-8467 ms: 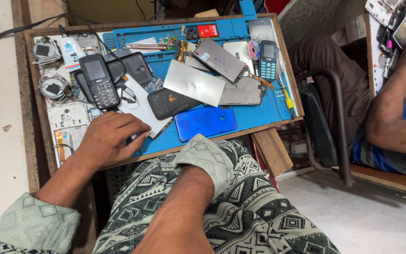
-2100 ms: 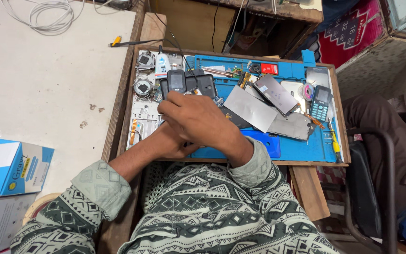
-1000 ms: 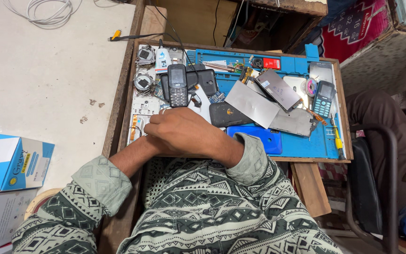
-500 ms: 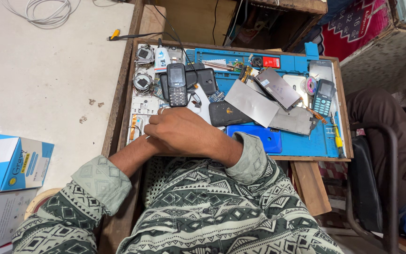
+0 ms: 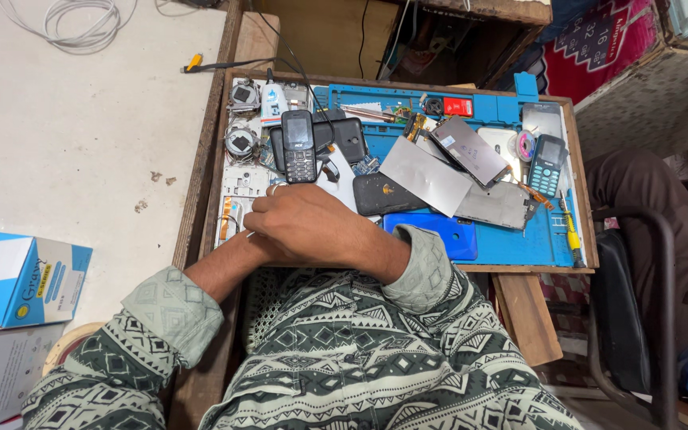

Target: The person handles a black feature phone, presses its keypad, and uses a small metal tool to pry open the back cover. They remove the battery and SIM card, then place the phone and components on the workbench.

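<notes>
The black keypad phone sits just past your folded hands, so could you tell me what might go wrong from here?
1. The right hand lies over the left, close to the black keypad phone; a careless lift might knock it into the loose parts.
2. The metal plates are stacked loosely and could slide.
3. The yellow-handled screwdriver lies by the tray's right rim and may roll off.

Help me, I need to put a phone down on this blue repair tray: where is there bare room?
Bare mat shows on the blue tray between the blue phone cover and the yellow screwdriver. Around the black keypad phone and grey panels it is crowded.
</notes>
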